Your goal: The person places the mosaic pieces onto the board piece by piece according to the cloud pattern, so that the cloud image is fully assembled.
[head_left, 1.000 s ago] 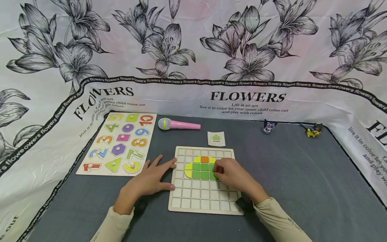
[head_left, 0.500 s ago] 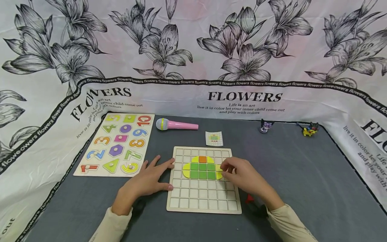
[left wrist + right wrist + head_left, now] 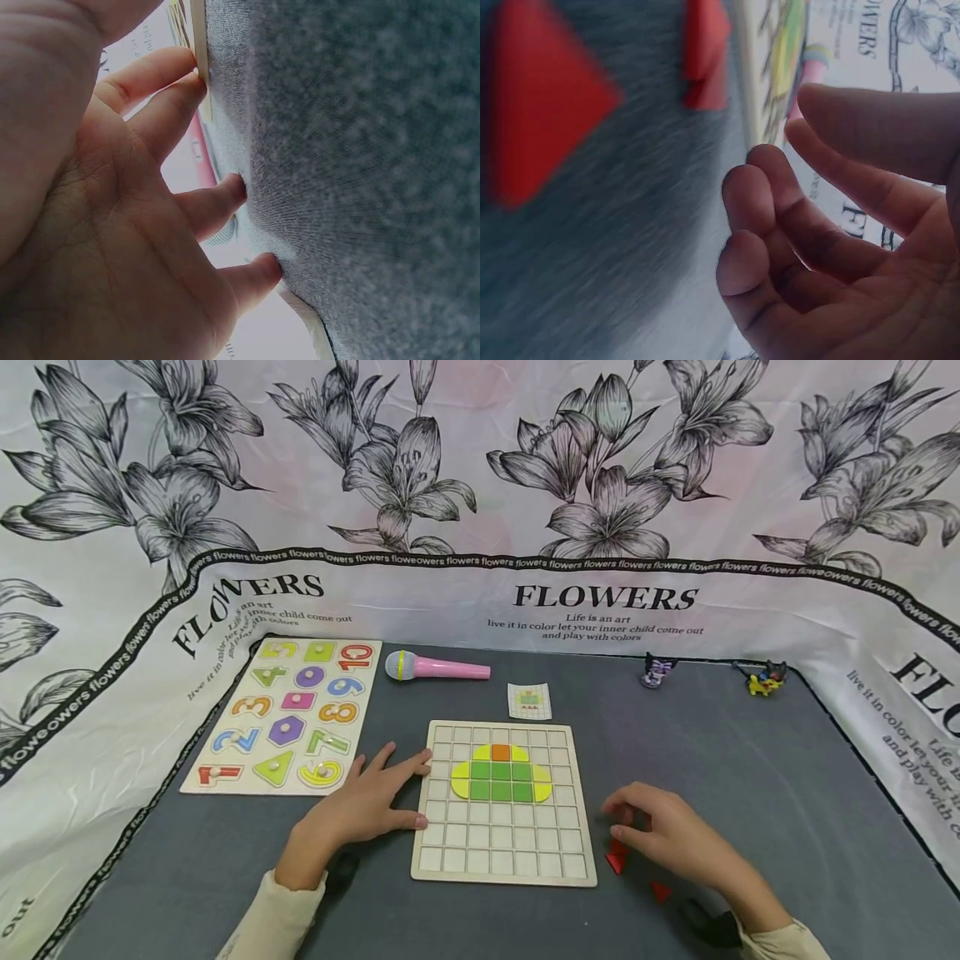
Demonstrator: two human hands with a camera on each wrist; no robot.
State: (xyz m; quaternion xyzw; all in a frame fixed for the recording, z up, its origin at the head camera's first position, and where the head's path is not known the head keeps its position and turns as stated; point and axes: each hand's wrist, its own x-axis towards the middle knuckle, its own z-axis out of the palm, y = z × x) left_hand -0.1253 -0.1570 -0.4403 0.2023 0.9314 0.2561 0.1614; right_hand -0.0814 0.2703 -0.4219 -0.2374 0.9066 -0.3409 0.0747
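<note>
Right hand [image 3: 678, 839] has come off the grid board [image 3: 504, 860], where I had it over the green tiles [image 3: 501, 781] a second ago, and now hovers with loosely curled fingers, holding nothing, over the red triangle pieces [image 3: 617, 857] on the grey mat just beside the board's right edge; left hand [image 3: 360, 810] has not moved, lying flat with straight fingers against the board's left edge. Right wrist view is blurred, so I cannot tell whether any fingertip touches a triangle, and one piece [image 3: 661, 890] lies partly under the wrist. Open mat [image 3: 750, 760] extends right of the board.
</note>
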